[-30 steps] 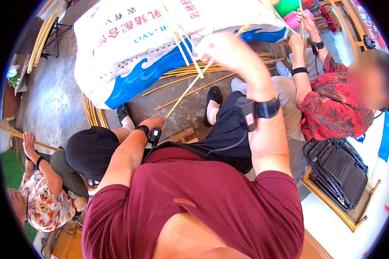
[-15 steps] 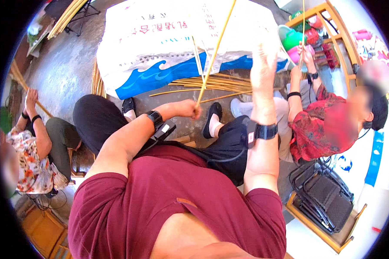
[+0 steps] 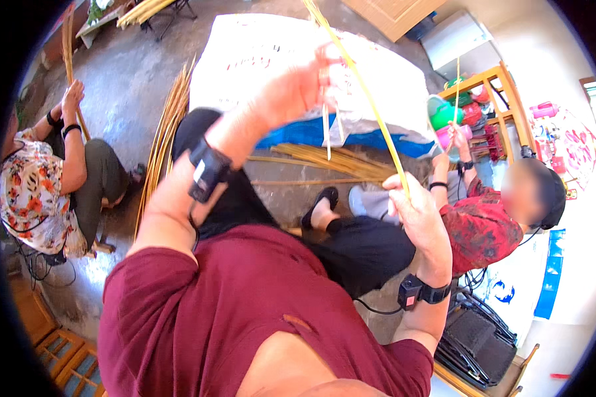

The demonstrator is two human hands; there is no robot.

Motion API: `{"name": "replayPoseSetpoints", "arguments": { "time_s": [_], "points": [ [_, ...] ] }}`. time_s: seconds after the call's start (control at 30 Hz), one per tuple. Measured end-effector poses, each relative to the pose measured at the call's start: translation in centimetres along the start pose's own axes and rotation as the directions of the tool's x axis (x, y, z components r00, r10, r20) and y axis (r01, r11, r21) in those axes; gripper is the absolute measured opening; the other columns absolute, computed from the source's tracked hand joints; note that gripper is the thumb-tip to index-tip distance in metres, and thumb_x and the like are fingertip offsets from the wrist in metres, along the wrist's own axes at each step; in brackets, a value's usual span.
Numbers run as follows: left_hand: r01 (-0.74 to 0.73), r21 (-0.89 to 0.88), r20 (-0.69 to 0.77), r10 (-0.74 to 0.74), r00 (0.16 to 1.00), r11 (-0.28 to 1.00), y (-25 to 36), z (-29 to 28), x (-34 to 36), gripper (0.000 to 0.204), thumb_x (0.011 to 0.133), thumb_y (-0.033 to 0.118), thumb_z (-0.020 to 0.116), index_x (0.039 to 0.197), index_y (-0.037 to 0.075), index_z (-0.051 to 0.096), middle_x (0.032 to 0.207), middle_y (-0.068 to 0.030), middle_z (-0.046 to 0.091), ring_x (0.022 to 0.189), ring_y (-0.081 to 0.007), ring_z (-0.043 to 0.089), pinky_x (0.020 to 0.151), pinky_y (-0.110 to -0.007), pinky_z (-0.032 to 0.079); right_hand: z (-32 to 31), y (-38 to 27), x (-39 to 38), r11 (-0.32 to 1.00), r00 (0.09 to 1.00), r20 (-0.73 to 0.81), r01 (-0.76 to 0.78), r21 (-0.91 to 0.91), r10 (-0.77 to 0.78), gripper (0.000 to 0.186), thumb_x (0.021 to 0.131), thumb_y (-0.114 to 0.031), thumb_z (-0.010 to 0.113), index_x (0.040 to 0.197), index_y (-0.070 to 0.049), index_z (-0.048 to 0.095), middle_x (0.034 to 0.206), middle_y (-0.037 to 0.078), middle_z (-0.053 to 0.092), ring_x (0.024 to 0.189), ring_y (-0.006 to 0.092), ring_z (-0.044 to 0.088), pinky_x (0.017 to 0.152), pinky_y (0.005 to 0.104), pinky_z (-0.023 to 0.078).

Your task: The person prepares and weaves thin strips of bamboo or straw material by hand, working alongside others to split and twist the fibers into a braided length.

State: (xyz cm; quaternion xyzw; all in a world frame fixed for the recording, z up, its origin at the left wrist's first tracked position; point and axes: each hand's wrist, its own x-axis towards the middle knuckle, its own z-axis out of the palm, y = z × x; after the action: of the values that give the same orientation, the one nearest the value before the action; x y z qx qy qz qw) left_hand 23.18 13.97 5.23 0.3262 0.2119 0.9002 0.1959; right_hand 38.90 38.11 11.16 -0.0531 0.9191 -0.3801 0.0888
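A long, thin yellow cane stick (image 3: 376,119) slants up and away to the left in front of me. Its lower end sits in my right hand (image 3: 422,215), whose fingers are closed round it. My left hand (image 3: 288,89) is raised over the white sack to the left of the stick. It looks open, with its fingers apart, though motion blurs them. I see a gap between that hand and the stick's middle. The white sack (image 3: 245,73) with a blue band along its near edge spreads out beyond my knees.
Several canes (image 3: 338,161) lie on the floor below the sack, and another bundle (image 3: 164,132) rests to its left. Co-workers sit on both sides, each holding canes upright. A folded black chair (image 3: 480,341) stands at the lower right, near a wooden rack (image 3: 503,99).
The cane's lower end has passed from my left hand to my right. My left hand has risen and opened; my right has come down. The view has shifted.
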Motion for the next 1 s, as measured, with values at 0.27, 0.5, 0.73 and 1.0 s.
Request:
{"name": "replayPoseSetpoints", "arguments": {
  "time_s": [0.27, 0.5, 0.73, 1.0],
  "points": [
    [0.217, 0.349, -0.316, -0.103, 0.943, 0.912, -0.6, -2.7, 0.5, 0.024, 0.092, 0.015, 0.050, 0.106, -0.002, 0.059, 0.087, -0.0104, 0.064, 0.069, -0.0125, 0.064, 0.068, -0.022, 0.055, 3.2, 4.4, -1.2, 0.972, 0.945, 0.294, -0.191, 0.135, 0.145, 0.029, 0.085, -0.015, 0.057, 0.109, 0.000, 0.050, 0.074, 0.005, 0.057, 0.068, 0.0119, 0.056, 0.063, 0.0257, 0.045],
    [0.409, 0.195, -0.400, -0.308, 0.863, 0.892, -4.9, -5.5, -0.4, 0.023, 0.091, 0.015, 0.051, 0.106, -0.001, 0.059, 0.088, -0.0091, 0.065, 0.071, -0.0129, 0.065, 0.069, -0.025, 0.056, 3.0, 1.9, 9.8, 0.976, 0.977, 0.212, -0.040, 0.213, -0.006, 0.028, 0.090, -0.024, 0.048, 0.106, -0.002, 0.053, 0.075, 0.006, 0.061, 0.067, 0.0119, 0.058, 0.063, 0.0250, 0.046],
    [0.396, 0.336, -0.476, -0.209, 0.854, 0.854, -3.1, -9.7, 2.1, 0.023, 0.091, 0.014, 0.053, 0.107, 0.000, 0.061, 0.079, -0.0031, 0.061, 0.067, -0.0084, 0.055, 0.064, -0.019, 0.048, 5.1, 3.3, 20.9, 0.941, 0.913, 0.407, -0.114, 0.318, -0.027, 0.033, 0.092, -0.031, 0.045, 0.097, -0.001, 0.060, 0.077, 0.009, 0.064, 0.068, 0.0154, 0.063, 0.059, 0.0256, 0.048],
    [0.407, 0.348, -0.603, -0.131, 0.787, 0.845, -3.2, -15.3, 4.6, 0.023, 0.090, 0.013, 0.054, 0.107, -0.001, 0.062, 0.079, -0.0057, 0.061, 0.065, -0.0074, 0.054, 0.062, -0.020, 0.047, 8.1, 4.9, 27.4, 0.912, 0.956, 0.293, -0.137, 0.386, 0.019, 0.033, 0.092, -0.031, 0.044, 0.091, -0.001, 0.059, 0.072, 0.009, 0.063, 0.062, 0.0152, 0.062, 0.056, 0.0260, 0.048]
  ]
}}
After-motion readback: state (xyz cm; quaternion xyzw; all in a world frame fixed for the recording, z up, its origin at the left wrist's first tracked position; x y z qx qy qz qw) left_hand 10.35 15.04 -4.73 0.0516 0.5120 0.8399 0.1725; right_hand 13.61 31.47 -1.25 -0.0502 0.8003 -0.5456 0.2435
